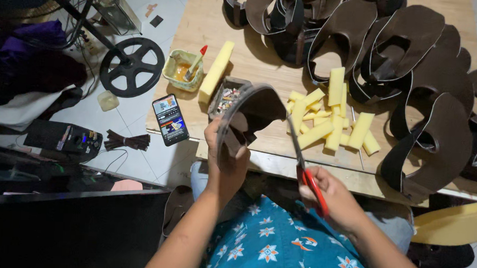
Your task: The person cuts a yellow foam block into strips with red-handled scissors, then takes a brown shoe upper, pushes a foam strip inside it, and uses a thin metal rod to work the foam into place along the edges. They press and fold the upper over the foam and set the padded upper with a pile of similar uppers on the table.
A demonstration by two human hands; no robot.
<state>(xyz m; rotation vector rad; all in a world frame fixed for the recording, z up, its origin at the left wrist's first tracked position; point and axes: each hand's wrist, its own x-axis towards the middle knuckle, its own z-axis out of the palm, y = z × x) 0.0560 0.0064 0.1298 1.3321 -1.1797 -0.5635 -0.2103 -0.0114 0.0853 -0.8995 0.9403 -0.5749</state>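
My left hand [224,163] grips a curved dark brown leather shoe upper [253,110], holding it up over the near edge of the wooden board [252,59]. My right hand [335,200] holds red-handled scissors [301,161]. Their blades point up and meet the right edge of the leather piece. Both hands hover above my lap, just in front of the board.
Several yellow foam strips [330,119] lie on the board beside a long foam block [216,71]. A pile of brown leather uppers [403,55] fills the back and right. A glue pot with a brush [183,70], a small box [226,98] and a lit phone [170,119] sit left.
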